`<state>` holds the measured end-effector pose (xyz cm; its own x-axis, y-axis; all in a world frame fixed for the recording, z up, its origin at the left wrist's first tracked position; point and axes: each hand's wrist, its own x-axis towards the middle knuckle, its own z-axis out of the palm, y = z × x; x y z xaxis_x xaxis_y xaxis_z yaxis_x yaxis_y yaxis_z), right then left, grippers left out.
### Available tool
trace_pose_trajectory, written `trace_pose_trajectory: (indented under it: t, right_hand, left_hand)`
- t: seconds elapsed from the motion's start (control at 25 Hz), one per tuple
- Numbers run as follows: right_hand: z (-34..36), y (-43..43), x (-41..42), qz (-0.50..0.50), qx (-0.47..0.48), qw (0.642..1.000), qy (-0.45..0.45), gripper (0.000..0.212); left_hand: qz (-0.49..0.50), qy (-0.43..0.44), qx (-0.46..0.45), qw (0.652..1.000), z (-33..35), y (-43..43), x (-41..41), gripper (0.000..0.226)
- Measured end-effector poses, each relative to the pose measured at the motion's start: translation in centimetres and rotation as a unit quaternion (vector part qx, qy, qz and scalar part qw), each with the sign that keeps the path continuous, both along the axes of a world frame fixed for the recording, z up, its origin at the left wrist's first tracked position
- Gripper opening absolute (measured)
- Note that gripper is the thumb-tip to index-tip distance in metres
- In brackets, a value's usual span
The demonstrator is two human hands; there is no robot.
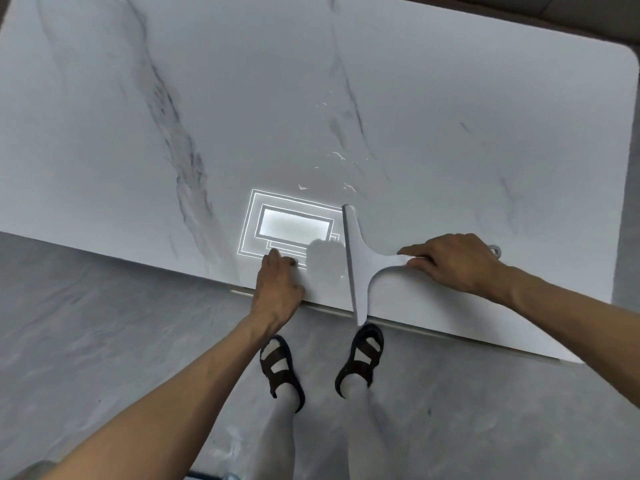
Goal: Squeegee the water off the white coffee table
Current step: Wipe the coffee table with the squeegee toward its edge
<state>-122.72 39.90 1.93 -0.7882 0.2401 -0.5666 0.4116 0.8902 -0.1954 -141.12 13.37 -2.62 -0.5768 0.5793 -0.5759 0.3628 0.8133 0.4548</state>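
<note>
White marble-patterned coffee table (pixel 433 98) fills most of the view, its near edge running above a grey floor (pixel 86 323) where two feet in dark sandals (pixel 280 365) stand. Near that edge lies a white squeegee (pixel 358 265), blade pointing far to near and overhanging the rim, handle reaching right. The right hand (pixel 453 263) is wrapped around the handle. The left hand (pixel 278 289) rests on the table edge, fingers bent and close together. Small water streaks (pixel 337 155) glint farther back, beside a bright rectangular light reflection (pixel 294 228).
</note>
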Motion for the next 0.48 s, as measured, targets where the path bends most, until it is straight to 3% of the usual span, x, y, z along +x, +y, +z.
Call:
trace_pose_trajectory:
  t: [0.16, 0.28, 0.48]
  right_hand:
    - [1.6, 3.5, 3.6, -0.022, 0.069, 0.997, -0.004, 0.038]
    - [1.9, 2.3, 4.1, -0.027, 0.057, 0.997, 0.035, 0.039]
    - [-0.8, -4.8, -0.8, 0.037, -0.061, 0.995, 0.071, 0.035]
  left_hand:
    - [-0.084, -0.020, -0.114, 0.990, -0.8, 0.9, 0.5, 0.052]
    - [-0.013, -0.015, -0.099, 0.995, -0.7, 1.1, 0.2, 0.045]
    - [0.089, 0.006, -0.048, 0.995, -0.1, 0.8, 0.0, 0.037]
